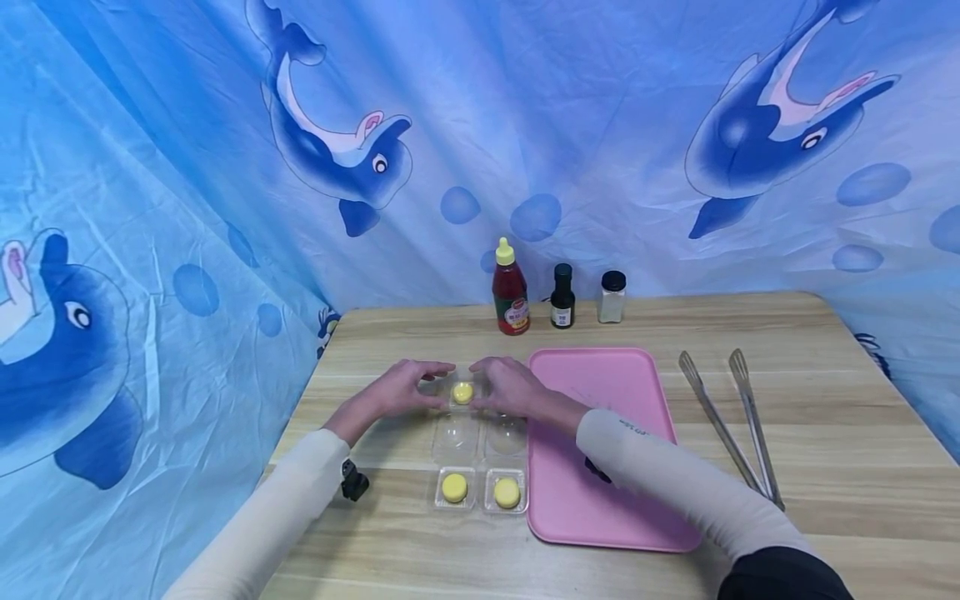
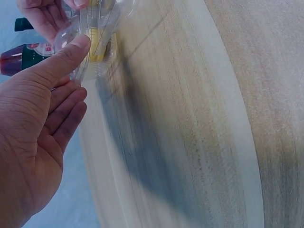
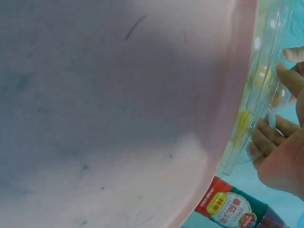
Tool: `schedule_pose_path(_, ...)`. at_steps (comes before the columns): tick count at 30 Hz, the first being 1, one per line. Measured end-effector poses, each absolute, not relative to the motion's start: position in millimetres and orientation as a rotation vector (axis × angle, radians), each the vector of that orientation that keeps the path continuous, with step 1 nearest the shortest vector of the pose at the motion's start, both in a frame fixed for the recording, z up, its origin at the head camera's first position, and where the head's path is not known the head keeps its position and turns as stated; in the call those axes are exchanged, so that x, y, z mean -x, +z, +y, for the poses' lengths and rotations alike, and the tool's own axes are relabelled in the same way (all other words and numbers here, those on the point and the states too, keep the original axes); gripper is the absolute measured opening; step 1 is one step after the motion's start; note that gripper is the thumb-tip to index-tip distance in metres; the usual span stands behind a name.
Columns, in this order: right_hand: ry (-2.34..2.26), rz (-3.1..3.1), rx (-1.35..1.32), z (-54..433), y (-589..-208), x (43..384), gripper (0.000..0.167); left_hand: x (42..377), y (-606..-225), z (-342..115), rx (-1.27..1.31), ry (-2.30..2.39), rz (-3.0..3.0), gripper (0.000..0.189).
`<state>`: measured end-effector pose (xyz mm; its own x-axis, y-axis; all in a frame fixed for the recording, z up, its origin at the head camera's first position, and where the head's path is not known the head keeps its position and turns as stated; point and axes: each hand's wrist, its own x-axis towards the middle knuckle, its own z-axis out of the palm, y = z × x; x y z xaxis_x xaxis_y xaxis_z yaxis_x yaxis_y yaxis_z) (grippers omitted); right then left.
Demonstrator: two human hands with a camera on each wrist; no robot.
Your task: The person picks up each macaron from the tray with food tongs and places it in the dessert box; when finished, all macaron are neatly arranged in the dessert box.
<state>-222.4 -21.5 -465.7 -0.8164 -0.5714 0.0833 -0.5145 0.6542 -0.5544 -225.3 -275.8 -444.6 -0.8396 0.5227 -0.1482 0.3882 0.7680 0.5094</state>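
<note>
My left hand (image 1: 408, 387) and right hand (image 1: 513, 387) face each other over a clear plastic box at the back left of the box group. Inside it shows a round yellow cake (image 1: 462, 392). Both hands grip its clear domed lid (image 2: 66, 38) from opposite sides, the left thumb lying on the rim in the left wrist view. Nearer me, two open boxes each hold a yellow cake, one on the left (image 1: 454, 488) and one on the right (image 1: 507, 493). Their domed lids (image 1: 455, 435) lie folded back. My right hand partly hides the back right part of the group.
A pink tray (image 1: 600, 517) lies right of the boxes, under my right forearm. Metal tongs (image 1: 750, 417) rest further right. Along the back stand a red sauce bottle (image 1: 512, 296), a small dark bottle (image 1: 562, 298) and a black-capped jar (image 1: 612, 298). A dolphin-print curtain (image 1: 480, 125) hangs behind the table.
</note>
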Motion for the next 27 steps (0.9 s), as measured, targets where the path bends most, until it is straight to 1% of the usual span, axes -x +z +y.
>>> schedule_pose_path(7, -0.879, 2.752, 0.893, -22.7, -467.3, 221.2, 0.069, 225.7, -444.4, -274.8, -0.763, 0.625, 2.706, 0.071)
schedule_pose_path(16, -0.864, 2.755, 0.887, -20.3, -469.0, 222.8, 0.068, 226.3, -443.1, -272.0, -0.763, 0.589, 2.709, 0.071)
schedule_pose_path(27, -0.920, 2.690, 0.900, -11.3, -461.3, 225.2, 0.076, 225.8, -441.7, -273.2, -0.749, 0.608, 2.698, 0.072)
